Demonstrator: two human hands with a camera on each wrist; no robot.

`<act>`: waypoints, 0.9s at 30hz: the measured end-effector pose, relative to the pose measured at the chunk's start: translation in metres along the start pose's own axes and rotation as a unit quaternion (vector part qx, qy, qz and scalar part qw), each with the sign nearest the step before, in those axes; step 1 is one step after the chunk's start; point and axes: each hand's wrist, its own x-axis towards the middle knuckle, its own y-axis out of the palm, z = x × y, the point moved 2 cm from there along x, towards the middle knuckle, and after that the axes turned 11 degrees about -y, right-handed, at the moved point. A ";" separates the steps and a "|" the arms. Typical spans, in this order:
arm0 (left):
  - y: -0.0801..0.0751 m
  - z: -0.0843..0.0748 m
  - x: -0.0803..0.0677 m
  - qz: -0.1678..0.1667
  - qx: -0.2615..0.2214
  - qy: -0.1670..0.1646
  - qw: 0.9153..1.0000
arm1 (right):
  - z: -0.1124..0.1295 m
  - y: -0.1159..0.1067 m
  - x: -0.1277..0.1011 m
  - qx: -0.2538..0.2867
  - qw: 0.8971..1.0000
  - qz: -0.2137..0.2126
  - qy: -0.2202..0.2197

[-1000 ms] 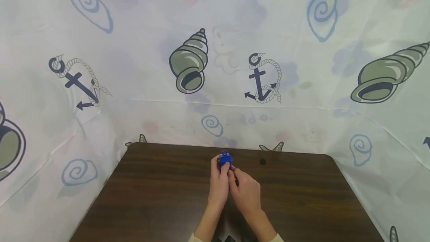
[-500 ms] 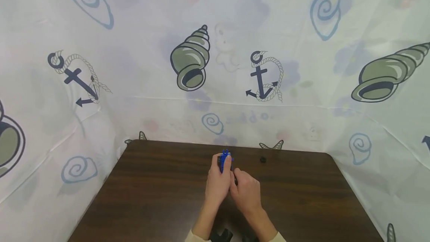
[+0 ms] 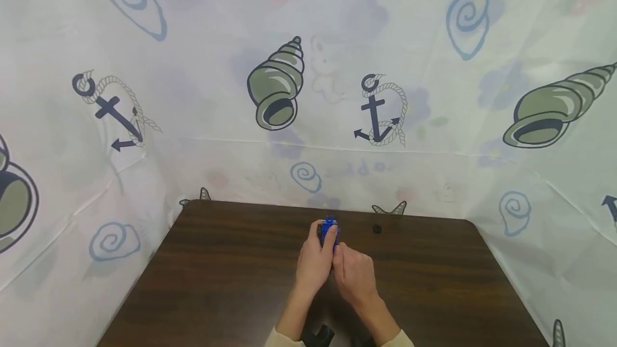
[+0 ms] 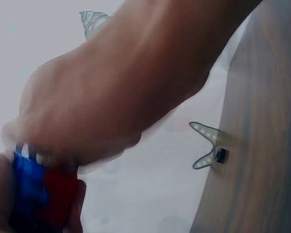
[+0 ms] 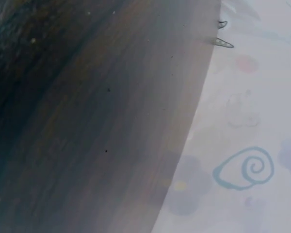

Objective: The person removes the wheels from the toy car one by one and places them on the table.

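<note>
A small blue toy piece (image 3: 329, 228) is held upright over the far middle of the dark wooden table (image 3: 231, 272). My left hand (image 3: 322, 241) grips it from the left, with fingers curled round its body. My right hand (image 3: 339, 253) is pressed against the left one and pinches the piece's lower part, which is hidden. In the left wrist view a hand fills the frame, and the piece (image 4: 39, 194) shows blue and red between fingers at the lower left. Neither hand appears in the right wrist view.
A tiny black part (image 3: 377, 228) lies on the table right of the hands, also seen as the black part (image 4: 220, 155) near the table's far edge. A white cloth (image 3: 308, 95) printed with shells and anchors walls the table on three sides.
The right hand has closed in tighter against the left hand. The blue piece has shifted slightly right and up. The black part has not moved.
</note>
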 end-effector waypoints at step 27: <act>-0.013 -0.004 0.001 0.082 -0.051 0.002 0.995 | -0.005 -0.011 -0.002 0.313 0.898 0.020 0.309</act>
